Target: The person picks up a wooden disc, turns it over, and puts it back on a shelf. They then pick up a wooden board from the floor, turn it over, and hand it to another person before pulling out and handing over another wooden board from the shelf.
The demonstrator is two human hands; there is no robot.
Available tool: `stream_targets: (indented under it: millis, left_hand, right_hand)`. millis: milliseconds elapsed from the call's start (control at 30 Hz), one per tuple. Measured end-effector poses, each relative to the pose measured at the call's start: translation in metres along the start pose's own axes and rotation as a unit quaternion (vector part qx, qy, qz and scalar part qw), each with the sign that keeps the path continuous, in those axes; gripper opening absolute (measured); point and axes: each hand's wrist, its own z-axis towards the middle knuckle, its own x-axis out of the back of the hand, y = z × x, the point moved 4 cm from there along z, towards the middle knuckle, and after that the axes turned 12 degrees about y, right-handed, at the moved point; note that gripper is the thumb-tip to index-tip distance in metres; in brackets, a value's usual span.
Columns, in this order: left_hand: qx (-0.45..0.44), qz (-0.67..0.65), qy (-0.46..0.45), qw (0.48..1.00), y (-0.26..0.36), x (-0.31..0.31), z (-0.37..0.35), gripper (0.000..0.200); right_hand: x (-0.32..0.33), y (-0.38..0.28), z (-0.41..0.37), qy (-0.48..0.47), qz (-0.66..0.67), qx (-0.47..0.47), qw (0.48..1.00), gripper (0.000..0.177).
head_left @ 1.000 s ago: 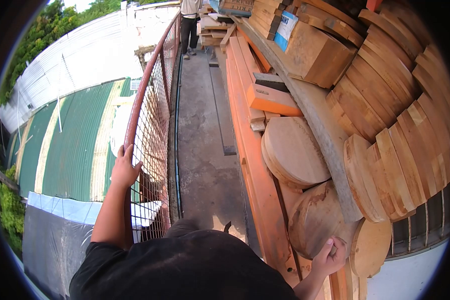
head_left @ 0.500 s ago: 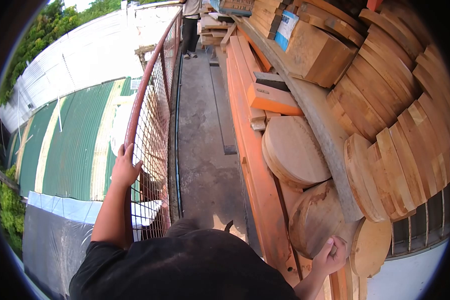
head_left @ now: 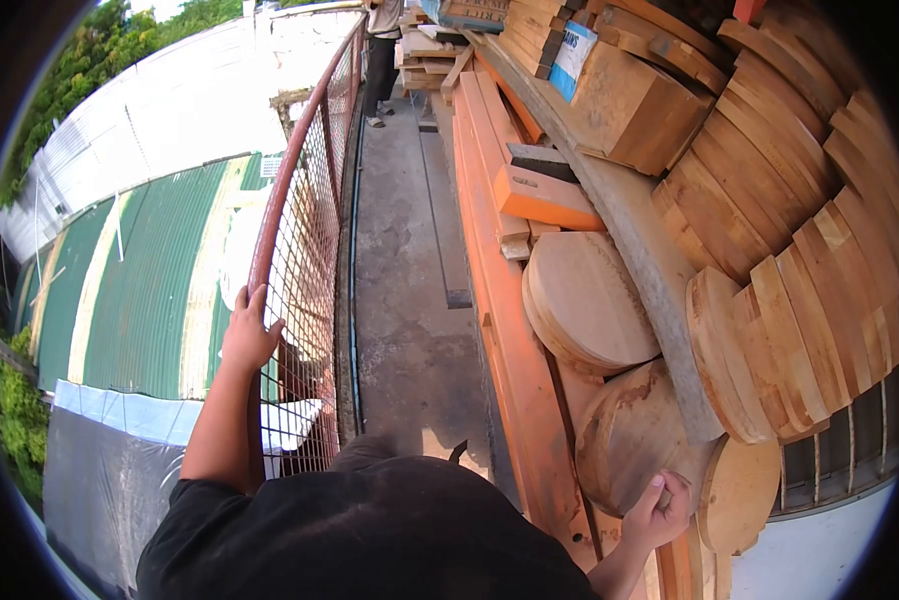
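My left hand (head_left: 253, 335) is wrapped over the reddish-brown top rail of a mesh railing (head_left: 283, 188), with the thumb on the walkway side. At lower right, my right hand (head_left: 660, 512) is curled closed, thumb against the fingers, and nothing shows in it. It overlaps a round wooden slab (head_left: 625, 440) with dark stained patches. Just right of that hand stands a paler round slab (head_left: 742, 490) on edge. Farther up, a stack of round wooden discs (head_left: 595, 300) leans beside long orange-brown planks (head_left: 510, 350).
A narrow concrete walkway (head_left: 410, 370) runs ahead between railing and timber. A person (head_left: 380, 60) stands at its far end by stacked boards (head_left: 428, 68). Thick round slabs (head_left: 810, 310) fill the right side above a grey ledge (head_left: 635, 210). Beyond the railing lies a green corrugated roof (head_left: 140, 290).
The far person's feet have shifted, with one foot now nearer along the walkway. Both my hands stay where they were.
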Motion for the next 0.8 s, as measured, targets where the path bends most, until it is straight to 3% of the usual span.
stream_targets:
  millis: [800]
  left_hand:
    - [0.009,0.001,-0.006,1.0,0.0031,0.0025,-0.0001,0.078]
  right_hand:
    - [-0.0003,-0.0022,0.0,0.007,-0.009,0.005,1.0,0.01]
